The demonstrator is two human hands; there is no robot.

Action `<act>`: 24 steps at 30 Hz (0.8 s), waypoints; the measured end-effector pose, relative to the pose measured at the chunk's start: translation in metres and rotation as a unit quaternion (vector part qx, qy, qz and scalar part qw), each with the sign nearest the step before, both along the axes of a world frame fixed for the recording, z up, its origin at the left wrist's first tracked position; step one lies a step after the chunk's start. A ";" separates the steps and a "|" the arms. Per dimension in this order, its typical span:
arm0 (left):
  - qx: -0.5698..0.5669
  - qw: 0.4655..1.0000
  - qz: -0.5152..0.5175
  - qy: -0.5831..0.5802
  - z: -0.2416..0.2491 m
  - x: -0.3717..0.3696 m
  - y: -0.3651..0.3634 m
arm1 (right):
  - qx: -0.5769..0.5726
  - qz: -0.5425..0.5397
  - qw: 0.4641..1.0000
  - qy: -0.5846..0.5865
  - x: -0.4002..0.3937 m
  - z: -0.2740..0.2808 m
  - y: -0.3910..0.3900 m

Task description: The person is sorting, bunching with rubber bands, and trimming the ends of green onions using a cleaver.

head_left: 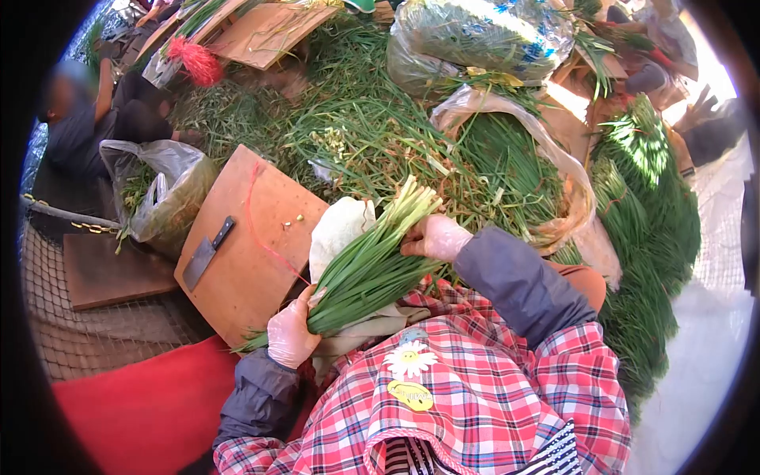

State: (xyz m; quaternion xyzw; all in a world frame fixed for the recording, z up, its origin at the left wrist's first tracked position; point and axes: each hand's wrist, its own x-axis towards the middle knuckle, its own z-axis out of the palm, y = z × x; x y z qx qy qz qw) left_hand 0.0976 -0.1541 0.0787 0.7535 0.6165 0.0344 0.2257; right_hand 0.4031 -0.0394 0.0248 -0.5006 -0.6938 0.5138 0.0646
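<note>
A bunch of garlic chives [368, 265] lies slantwise across my lap, pale cut ends pointing up and right. My left hand [290, 332], in a thin clear glove, is closed around the leafy end. The gloved right hand [439, 239] grips the bunch near its pale stems. A thin red string [273, 252] runs from near my left fingers onto a wooden board [253, 293]. On that board rests a cleaver-like knife [207, 255] with a black handle. Some white material [336, 226] shows behind the bunch.
Loose green trimmings [356, 134] cover the floor ahead. An open plastic bag of greens [574, 178] stands right of them, a smaller bag [170, 194] left. Tied chive bunches [649, 261] are piled at right. Another person [87, 127] sits at upper left; a co-worker's hand [697, 111] shows at right.
</note>
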 end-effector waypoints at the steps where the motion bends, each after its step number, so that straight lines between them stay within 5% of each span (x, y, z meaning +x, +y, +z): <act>1: 0.005 1.000 -0.003 -0.006 0.000 -0.001 -0.001 | -0.006 -0.039 0.998 0.054 -0.001 -0.006 -0.002; 6: -0.092 0.992 0.040 -0.070 -0.008 -0.004 0.006 | -0.030 -0.267 0.935 0.231 0.024 -0.021 0.002; 10: -0.108 0.984 0.057 -0.129 -0.035 -0.018 0.001 | 0.138 -0.405 0.900 0.083 0.109 -0.038 0.026; 12: -0.115 0.989 0.045 -0.080 -0.023 -0.014 0.003 | 0.083 -0.325 0.924 -0.183 0.146 -0.031 0.031; 15: -0.078 0.995 0.035 -0.047 -0.014 -0.007 0.004 | 0.310 -0.150 0.914 -0.213 0.116 0.014 0.023; 18: -0.046 0.998 0.029 -0.024 -0.007 0.000 0.003 | 0.306 -0.184 0.934 -0.013 0.060 0.051 0.021; 19: -0.039 0.999 0.029 -0.014 -0.004 0.002 0.002 | 0.441 -0.091 0.893 -0.002 0.046 0.058 0.024; 20: -0.021 0.999 0.023 -0.009 -0.002 0.004 0.002 | 0.391 -0.052 0.919 0.013 0.035 0.056 0.025; 24: 0.045 0.997 -0.011 0.057 0.002 0.005 -0.002 | 0.379 0.017 0.908 -0.177 0.006 0.051 0.017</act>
